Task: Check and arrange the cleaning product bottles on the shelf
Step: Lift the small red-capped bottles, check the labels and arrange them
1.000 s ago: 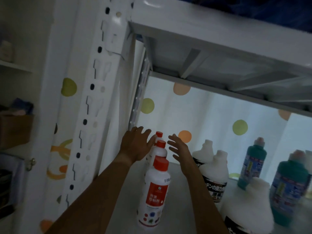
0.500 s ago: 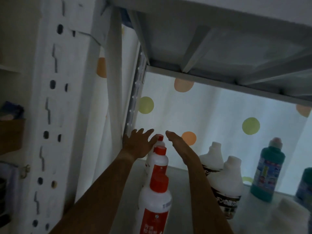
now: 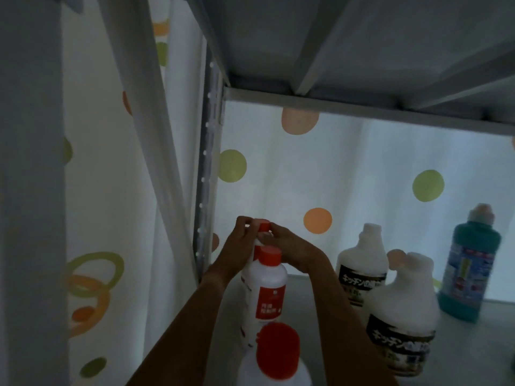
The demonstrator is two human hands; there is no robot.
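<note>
Dim shelf boards (image 3: 320, 310) carry a left-hand row of red-capped bottles, near to far. The middle bottle (image 3: 264, 285) could be toppled if an elbow is swung. Farthest back, the rear bottle (image 3: 263, 228) is pinched at its cap by the left hand (image 3: 241, 246) and right hand (image 3: 289, 247), fingers curled, forearms reaching forward.
</note>
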